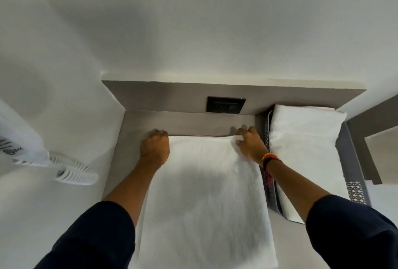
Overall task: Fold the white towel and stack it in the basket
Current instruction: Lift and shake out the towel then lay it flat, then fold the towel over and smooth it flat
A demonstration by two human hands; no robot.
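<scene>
The white towel [204,199] lies flat on the grey counter [133,126], folded into a long rectangle that runs from the counter's back toward me. My left hand [155,148] is closed on the towel's far left corner. My right hand [249,141] pinches the far right corner, fingers curled over the edge. A grey perforated basket [353,174] stands to the right of the towel and holds folded white towels [305,139].
A black wall socket [225,104] sits in the grey back panel behind the towel. A white wall-mounted device with a coiled cord [73,171] hangs at the left. White walls enclose the counter on the left and behind.
</scene>
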